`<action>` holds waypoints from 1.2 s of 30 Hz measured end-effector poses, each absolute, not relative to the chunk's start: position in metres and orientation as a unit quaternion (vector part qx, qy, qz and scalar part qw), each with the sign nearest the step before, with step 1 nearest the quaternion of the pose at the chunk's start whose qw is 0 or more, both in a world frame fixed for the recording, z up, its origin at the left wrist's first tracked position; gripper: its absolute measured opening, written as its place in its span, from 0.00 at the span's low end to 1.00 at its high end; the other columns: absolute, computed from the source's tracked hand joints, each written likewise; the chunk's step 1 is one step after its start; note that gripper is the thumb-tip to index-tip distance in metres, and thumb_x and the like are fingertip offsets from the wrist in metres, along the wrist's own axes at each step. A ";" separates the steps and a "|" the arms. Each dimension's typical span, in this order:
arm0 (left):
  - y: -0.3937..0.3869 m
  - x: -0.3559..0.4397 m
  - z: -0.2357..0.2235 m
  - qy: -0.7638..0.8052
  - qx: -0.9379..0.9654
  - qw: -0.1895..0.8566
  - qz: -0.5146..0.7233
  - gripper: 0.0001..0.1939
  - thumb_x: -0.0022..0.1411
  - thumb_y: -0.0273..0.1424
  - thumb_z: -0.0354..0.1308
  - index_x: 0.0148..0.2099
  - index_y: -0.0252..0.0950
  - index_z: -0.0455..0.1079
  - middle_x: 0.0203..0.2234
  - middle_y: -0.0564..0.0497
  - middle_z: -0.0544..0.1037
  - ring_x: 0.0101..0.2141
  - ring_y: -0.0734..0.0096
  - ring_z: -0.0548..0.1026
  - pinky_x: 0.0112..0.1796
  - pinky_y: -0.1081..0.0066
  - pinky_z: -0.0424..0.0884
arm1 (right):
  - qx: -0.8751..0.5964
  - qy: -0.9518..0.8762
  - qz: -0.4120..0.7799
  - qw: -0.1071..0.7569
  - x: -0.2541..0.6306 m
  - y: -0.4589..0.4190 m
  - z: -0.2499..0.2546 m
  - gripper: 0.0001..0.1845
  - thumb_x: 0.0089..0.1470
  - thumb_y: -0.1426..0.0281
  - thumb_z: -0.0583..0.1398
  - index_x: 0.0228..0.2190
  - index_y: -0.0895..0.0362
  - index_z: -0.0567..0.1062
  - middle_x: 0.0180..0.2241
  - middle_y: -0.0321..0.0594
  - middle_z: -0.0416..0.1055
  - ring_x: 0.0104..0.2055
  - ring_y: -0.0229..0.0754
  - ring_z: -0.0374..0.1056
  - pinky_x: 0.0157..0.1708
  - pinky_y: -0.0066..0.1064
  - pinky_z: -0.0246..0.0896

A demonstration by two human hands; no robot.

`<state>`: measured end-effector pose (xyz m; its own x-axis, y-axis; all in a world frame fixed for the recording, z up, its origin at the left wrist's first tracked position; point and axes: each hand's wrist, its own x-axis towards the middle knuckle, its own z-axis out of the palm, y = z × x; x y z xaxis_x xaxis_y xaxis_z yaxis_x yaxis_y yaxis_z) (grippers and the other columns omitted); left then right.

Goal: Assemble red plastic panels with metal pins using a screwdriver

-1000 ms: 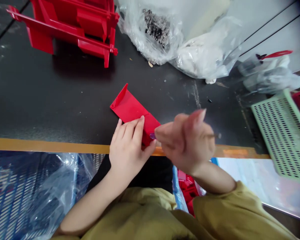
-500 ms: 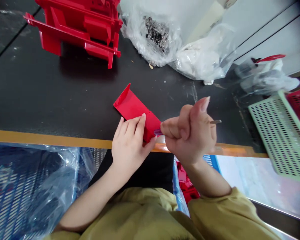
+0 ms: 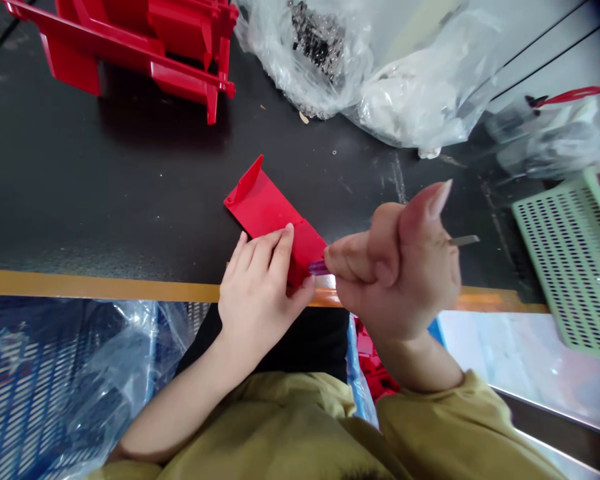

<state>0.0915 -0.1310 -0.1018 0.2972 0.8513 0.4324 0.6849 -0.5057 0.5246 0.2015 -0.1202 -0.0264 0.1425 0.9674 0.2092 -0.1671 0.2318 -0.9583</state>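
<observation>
A flat red plastic part [image 3: 266, 208] with an upturned far end lies on the black table [image 3: 105, 193] near its front edge. My left hand [image 3: 260, 300] presses down on its near end, fingers together on top and thumb at the side. My right hand [image 3: 397, 267] is closed in a fist round a small tool [image 3: 320, 268]. A purple tip shows at the left of the fist, touching the red part's near right edge by my left thumb, and a thin metal end [image 3: 464, 240] sticks out at the right.
A stack of larger red plastic parts [image 3: 145, 40] stands at the back left. Clear plastic bags [image 3: 380, 73], one holding small dark metal pieces, lie at the back. A green perforated basket [image 3: 575, 260] sits right; a blue crate lined with plastic [image 3: 55, 380] is below left.
My right hand has steadied from a blur and come a little nearer the camera, thumb raised. My left hand stays pressed on the red part.
</observation>
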 end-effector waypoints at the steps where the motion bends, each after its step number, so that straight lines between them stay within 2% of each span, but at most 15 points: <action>1: -0.131 0.092 -0.101 0.484 0.796 0.120 0.343 0.26 0.60 0.35 0.58 0.58 0.32 0.66 0.48 0.44 0.78 0.48 0.59 0.75 0.58 0.56 0.64 | -0.426 -0.470 0.451 0.627 0.201 -0.120 -0.028 0.33 0.58 0.57 0.59 0.12 0.57 0.51 0.09 0.30 0.37 0.10 0.29 0.31 0.10 0.31 0.34; 9: -0.130 0.091 -0.102 0.482 0.799 0.110 0.342 0.25 0.61 0.37 0.58 0.58 0.31 0.67 0.47 0.43 0.78 0.48 0.59 0.75 0.59 0.57 0.63 | -0.473 -0.460 0.435 0.613 0.200 -0.125 -0.029 0.32 0.59 0.55 0.58 0.10 0.55 0.56 0.08 0.30 0.36 0.10 0.32 0.29 0.13 0.36 0.35; 14: -0.131 0.090 -0.101 0.486 0.801 0.120 0.329 0.25 0.62 0.37 0.57 0.59 0.32 0.66 0.48 0.43 0.77 0.49 0.58 0.74 0.61 0.56 0.60 | -0.474 -0.435 0.433 0.632 0.197 -0.117 -0.030 0.33 0.55 0.54 0.62 0.10 0.55 0.54 0.09 0.28 0.33 0.10 0.31 0.28 0.11 0.36 0.32; 18: -0.131 0.090 -0.101 0.487 0.800 0.120 0.329 0.26 0.61 0.38 0.58 0.59 0.32 0.66 0.48 0.44 0.77 0.49 0.58 0.74 0.61 0.57 0.59 | -0.469 -0.418 0.417 0.657 0.193 -0.114 -0.034 0.34 0.53 0.52 0.63 0.09 0.55 0.54 0.08 0.29 0.35 0.10 0.30 0.29 0.11 0.36 0.31; 23: -0.131 0.089 -0.103 0.479 0.805 0.114 0.330 0.28 0.61 0.40 0.58 0.60 0.31 0.65 0.49 0.43 0.76 0.50 0.57 0.73 0.61 0.55 0.59 | -0.469 -0.409 0.390 0.679 0.192 -0.110 -0.040 0.36 0.53 0.46 0.60 0.10 0.55 0.53 0.09 0.29 0.36 0.11 0.31 0.30 0.12 0.35 0.33; 27: -0.131 0.089 -0.103 0.478 0.808 0.108 0.328 0.28 0.62 0.41 0.57 0.61 0.32 0.64 0.50 0.43 0.76 0.51 0.56 0.73 0.60 0.55 0.59 | -0.434 -0.405 0.426 0.683 0.206 -0.102 -0.034 0.38 0.51 0.43 0.59 0.11 0.55 0.49 0.09 0.27 0.34 0.10 0.29 0.30 0.09 0.31 0.32; 31: -0.131 0.088 -0.102 0.475 0.809 0.107 0.329 0.29 0.61 0.40 0.57 0.60 0.32 0.64 0.50 0.42 0.76 0.51 0.56 0.72 0.60 0.54 0.59 | -0.384 -0.427 0.396 0.717 0.226 -0.102 -0.018 0.38 0.52 0.45 0.60 0.13 0.55 0.46 0.09 0.26 0.34 0.09 0.29 0.33 0.09 0.28 0.32; 36: -0.132 0.092 -0.103 0.485 0.803 0.091 0.335 0.29 0.62 0.43 0.57 0.59 0.31 0.65 0.48 0.42 0.76 0.49 0.55 0.73 0.59 0.53 0.61 | -0.368 -0.481 0.406 0.684 0.231 -0.106 -0.020 0.38 0.55 0.46 0.57 0.12 0.56 0.47 0.08 0.26 0.33 0.08 0.28 0.33 0.09 0.28 0.30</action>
